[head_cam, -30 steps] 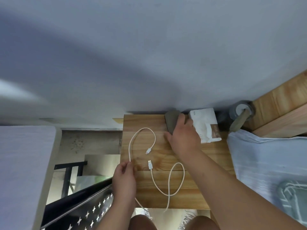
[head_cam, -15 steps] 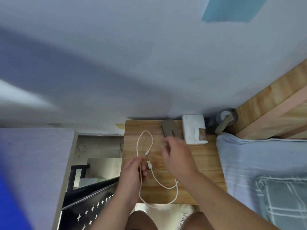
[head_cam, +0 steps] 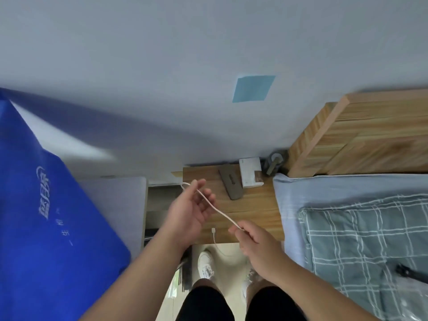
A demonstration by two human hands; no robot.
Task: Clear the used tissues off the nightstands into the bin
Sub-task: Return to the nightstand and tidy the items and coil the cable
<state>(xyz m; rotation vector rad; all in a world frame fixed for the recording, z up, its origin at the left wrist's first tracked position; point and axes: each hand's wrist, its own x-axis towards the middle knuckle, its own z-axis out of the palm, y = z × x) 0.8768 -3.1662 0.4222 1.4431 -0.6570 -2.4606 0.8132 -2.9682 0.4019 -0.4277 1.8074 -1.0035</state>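
Note:
A white charging cable (head_cam: 217,210) is stretched taut between my two hands above the wooden nightstand (head_cam: 254,205). My left hand (head_cam: 192,209) holds its looped end with the fingers partly spread. My right hand (head_cam: 252,239) pinches the cable near the nightstand's front edge, and one plug end (head_cam: 213,230) dangles below. A white tissue pack (head_cam: 250,171) lies at the nightstand's back, with a grey-brown flat case (head_cam: 231,184) beside it. No loose used tissue or bin shows in this view.
A bed with a pale blue sheet (head_cam: 324,188) and a checked pillow (head_cam: 361,242) lies to the right, under a wooden headboard (head_cam: 361,142). A grey roll of tape (head_cam: 275,161) sits in the corner. A large blue bag (head_cam: 46,218) fills the left. My white shoes (head_cam: 205,262) stand below.
Both hands have lifted the cable off the nightstand and pulled it taut. My right hand moved from the grey-brown case to the cable. The view has pulled back and upward.

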